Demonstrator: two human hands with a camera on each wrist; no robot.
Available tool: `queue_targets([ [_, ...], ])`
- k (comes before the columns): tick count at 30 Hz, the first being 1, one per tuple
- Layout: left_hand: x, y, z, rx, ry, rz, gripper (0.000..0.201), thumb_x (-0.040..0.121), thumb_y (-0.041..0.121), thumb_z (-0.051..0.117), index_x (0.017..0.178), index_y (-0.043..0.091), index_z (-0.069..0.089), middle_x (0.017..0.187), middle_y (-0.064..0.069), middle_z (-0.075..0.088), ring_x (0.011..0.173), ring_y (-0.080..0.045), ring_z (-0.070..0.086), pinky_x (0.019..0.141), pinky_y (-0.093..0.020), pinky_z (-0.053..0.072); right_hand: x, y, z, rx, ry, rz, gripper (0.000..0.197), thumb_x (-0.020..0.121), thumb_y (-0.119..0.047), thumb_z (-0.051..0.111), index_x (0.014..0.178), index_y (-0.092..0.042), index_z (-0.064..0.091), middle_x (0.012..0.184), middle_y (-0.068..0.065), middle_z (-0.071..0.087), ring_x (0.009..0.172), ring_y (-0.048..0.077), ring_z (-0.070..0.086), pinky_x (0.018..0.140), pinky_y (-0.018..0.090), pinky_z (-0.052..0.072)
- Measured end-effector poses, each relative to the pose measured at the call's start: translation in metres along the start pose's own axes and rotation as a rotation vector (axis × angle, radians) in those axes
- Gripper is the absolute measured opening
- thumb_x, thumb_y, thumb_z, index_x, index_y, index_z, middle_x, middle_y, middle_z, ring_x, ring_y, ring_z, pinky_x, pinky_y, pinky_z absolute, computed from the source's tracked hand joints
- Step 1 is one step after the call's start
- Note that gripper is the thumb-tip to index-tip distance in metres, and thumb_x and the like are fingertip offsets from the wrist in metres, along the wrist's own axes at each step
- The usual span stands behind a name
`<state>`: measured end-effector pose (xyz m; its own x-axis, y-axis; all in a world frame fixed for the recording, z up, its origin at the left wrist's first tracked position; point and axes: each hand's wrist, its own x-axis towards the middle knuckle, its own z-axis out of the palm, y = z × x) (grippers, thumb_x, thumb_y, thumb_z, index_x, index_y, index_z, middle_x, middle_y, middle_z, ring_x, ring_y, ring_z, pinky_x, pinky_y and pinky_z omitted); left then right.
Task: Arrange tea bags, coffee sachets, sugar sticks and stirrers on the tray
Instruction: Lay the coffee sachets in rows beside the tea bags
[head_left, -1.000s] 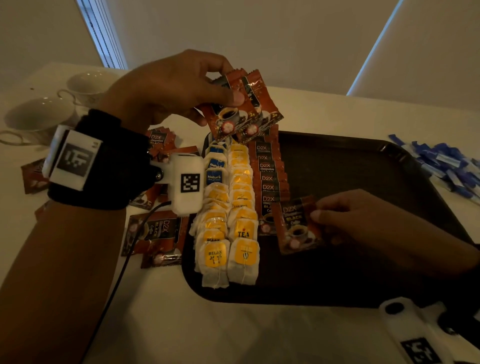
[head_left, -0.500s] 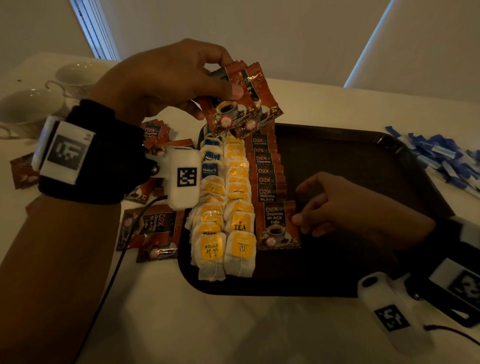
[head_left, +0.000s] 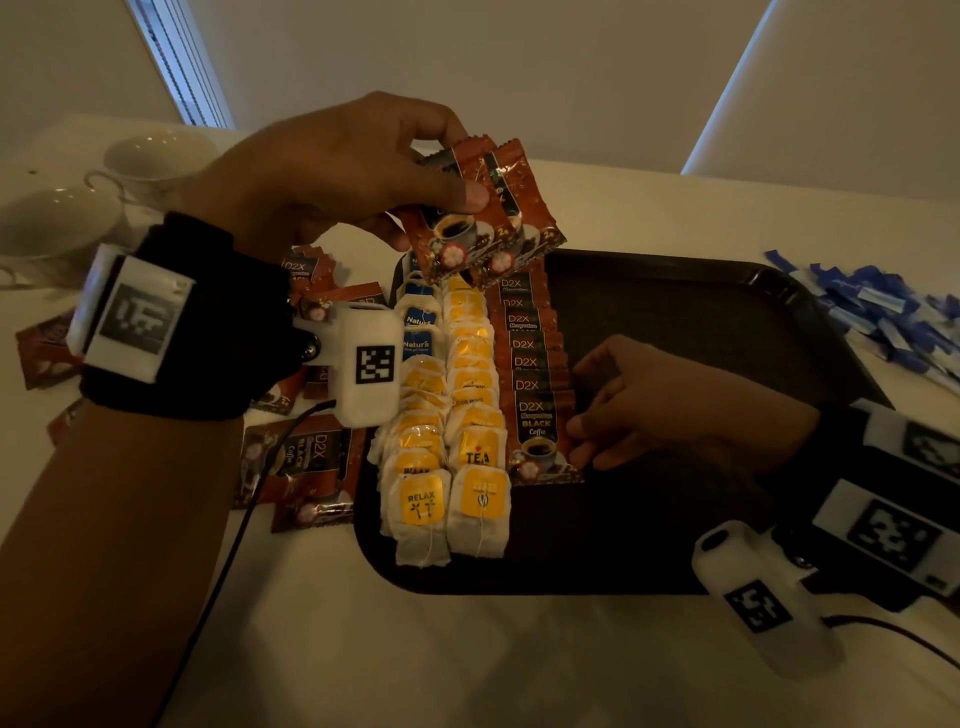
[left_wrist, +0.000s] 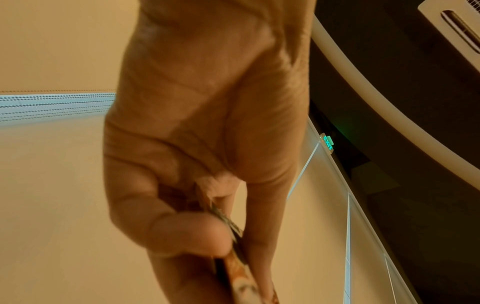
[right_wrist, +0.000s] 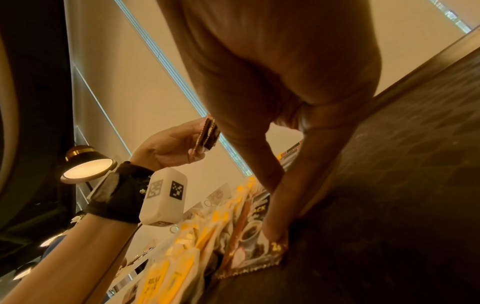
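Observation:
A dark tray (head_left: 701, 322) lies on the white table. Two rows of tea bags (head_left: 452, 415) fill its left side, with a row of brown coffee sachets (head_left: 527, 353) beside them. My left hand (head_left: 343, 171) is raised above the tray's far left corner and pinches a small fan of coffee sachets (head_left: 483, 218) between thumb and fingers; the same sachets (left_wrist: 233, 257) show edge-on in the left wrist view. My right hand (head_left: 654, 410) rests on the tray, its fingertips (right_wrist: 275, 230) pressing the right edge of the nearest sachet (head_left: 540, 441) in the row.
Loose coffee sachets (head_left: 306, 467) lie on the table left of the tray. A heap of blue sugar sticks (head_left: 883, 317) sits at the right. Two white cups (head_left: 150, 161) stand at the far left. The tray's right half is bare.
My right hand carried one sachet leftward, laid it at the near end of the sachet row and now presses its edge. The left hand stayed raised with its sachets.

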<state>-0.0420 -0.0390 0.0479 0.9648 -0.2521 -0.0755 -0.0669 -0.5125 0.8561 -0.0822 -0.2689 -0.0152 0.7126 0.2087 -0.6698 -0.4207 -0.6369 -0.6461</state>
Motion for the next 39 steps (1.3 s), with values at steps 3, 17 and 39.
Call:
queue_targets([
  [3, 0.001, 0.0, 0.0, -0.006, -0.004, 0.002, 0.029, 0.062, 0.035, 0.066, 0.088, 0.025, 0.059, 0.083, -0.003, 0.069, 0.061, -0.014, 0.063, 0.047, -0.016, 0.051, 0.0, -0.001, 0.0, 0.022, -0.008, -0.002, 0.059, 0.084, 0.002, 0.058, 0.132, -0.021, 0.033, 0.087, 0.013, 0.068, 0.068, 0.018, 0.068, 0.055, 0.026, 0.058],
  [17, 0.004, 0.0, 0.014, 0.064, -0.185, 0.037, 0.032, 0.066, 0.035, 0.068, 0.095, 0.023, 0.061, 0.085, -0.005, 0.073, 0.064, -0.017, 0.068, 0.05, -0.022, 0.054, -0.018, -0.033, -0.005, 0.068, 0.368, -0.641, 0.017, 0.086, -0.029, 0.057, 0.099, -0.019, 0.055, 0.09, -0.001, 0.066, 0.077, 0.008, 0.068, 0.062, 0.02, 0.057],
  [39, 0.001, -0.003, 0.0, 0.036, -0.12, 0.015, 0.034, 0.067, 0.032, 0.067, 0.099, 0.022, 0.062, 0.082, -0.002, 0.074, 0.061, -0.012, 0.066, 0.048, -0.018, 0.052, -0.038, -0.003, -0.027, 0.226, 0.268, -0.357, 0.011, 0.077, -0.011, 0.061, 0.086, -0.016, 0.065, 0.086, -0.004, 0.072, 0.082, 0.01, 0.069, 0.07, 0.028, 0.055],
])
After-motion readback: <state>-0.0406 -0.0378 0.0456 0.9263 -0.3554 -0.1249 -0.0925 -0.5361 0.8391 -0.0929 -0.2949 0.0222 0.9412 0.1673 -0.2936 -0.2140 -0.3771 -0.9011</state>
